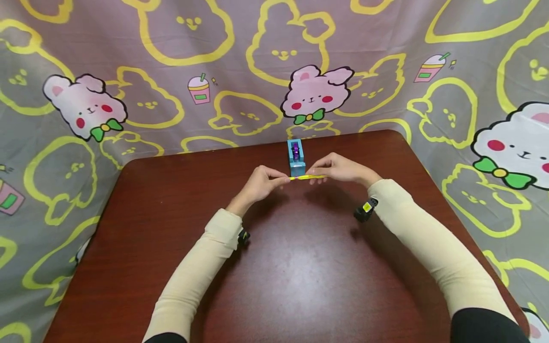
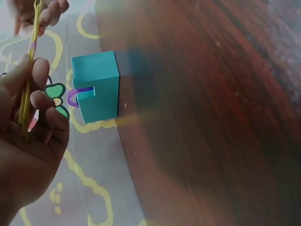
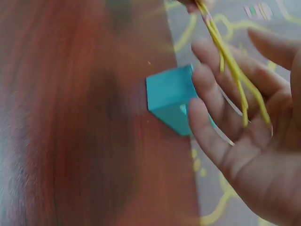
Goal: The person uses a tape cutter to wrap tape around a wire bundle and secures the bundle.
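Note:
A bundle of thin yellow strands (image 1: 308, 176) is held up above the table, in front of a teal tape dispenser (image 1: 297, 168). My left hand (image 1: 260, 184) pinches the bundle between thumb and fingers near one end. A narrow pinkish-purple band (image 2: 32, 45) circles the strands beyond those fingertips. At the other end, my right hand (image 1: 340, 167) has its fingers loosely extended. In the right wrist view the strands' loose ends (image 3: 240, 82) fan out across these fingers, the thumb standing apart from them. A purple tape roll (image 1: 295, 151) sits in the dispenser.
The dispenser stands near the far edge of a dark reddish-brown table (image 1: 274, 267). A patterned curtain (image 1: 240, 71) with cartoon rabbits hangs behind and along both sides. Each wrist wears a small black camera (image 1: 365, 210).

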`<action>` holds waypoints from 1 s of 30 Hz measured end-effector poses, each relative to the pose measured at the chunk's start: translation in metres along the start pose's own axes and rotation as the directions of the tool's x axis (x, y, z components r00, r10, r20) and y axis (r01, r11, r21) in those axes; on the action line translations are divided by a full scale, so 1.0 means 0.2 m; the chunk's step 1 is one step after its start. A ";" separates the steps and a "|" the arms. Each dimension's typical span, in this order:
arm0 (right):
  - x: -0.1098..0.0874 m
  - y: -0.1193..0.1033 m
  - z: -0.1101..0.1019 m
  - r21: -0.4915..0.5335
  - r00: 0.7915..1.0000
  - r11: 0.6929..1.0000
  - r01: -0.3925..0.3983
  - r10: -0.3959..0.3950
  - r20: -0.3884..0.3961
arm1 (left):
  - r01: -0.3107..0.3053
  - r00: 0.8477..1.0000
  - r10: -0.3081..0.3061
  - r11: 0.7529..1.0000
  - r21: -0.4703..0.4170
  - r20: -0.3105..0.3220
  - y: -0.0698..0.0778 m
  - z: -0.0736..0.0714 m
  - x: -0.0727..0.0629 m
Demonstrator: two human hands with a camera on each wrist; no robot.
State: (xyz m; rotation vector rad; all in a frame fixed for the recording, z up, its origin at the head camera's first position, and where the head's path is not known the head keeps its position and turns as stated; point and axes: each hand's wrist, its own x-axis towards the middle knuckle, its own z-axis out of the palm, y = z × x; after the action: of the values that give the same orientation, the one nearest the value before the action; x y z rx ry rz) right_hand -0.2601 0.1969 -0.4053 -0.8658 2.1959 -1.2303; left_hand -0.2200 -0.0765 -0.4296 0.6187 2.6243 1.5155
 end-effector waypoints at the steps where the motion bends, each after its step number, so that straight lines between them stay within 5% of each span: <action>1: 0.01 0.02 -0.01 0.071 0.999 0.997 -0.037 0.035 0.021 | -0.030 1.000 0.030 0.999 0.018 -0.008 0.00 0.00 0.00; 5: 0.05 0.10 -0.03 0.306 0.981 0.933 -0.188 0.164 0.103 | -0.143 0.989 0.146 0.982 0.126 -0.020 -0.01 0.01 0.01; 8: 0.08 0.17 -0.01 0.432 0.967 0.868 -0.244 0.185 0.176 | -0.204 0.977 0.213 0.959 0.197 -0.024 0.00 0.01 0.02; 14: 0.10 0.27 0.05 0.611 0.933 0.735 -0.295 0.083 0.351 | -0.249 0.965 0.261 0.926 0.284 -0.005 0.02 0.01 0.02; 17: 0.10 0.29 0.06 0.651 0.920 0.703 -0.285 0.010 0.392 | -0.241 0.968 0.250 0.920 0.308 0.010 0.03 0.00 0.02; 25: 0.09 0.30 0.07 0.668 0.917 0.701 -0.251 -0.050 0.396 | -0.233 0.971 0.235 0.913 0.334 0.036 0.04 -0.01 0.01; 30: 0.08 0.24 0.05 0.577 0.932 0.787 -0.217 -0.009 0.363 | -0.219 0.974 0.224 0.920 0.326 0.021 0.03 -0.01 0.01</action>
State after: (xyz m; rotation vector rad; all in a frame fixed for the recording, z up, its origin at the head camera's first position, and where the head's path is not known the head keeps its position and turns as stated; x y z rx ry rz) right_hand -0.2792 0.1989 -0.4538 -0.6102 1.3998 -1.4720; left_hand -0.2201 -0.0746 -0.4241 0.9607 2.9301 1.1323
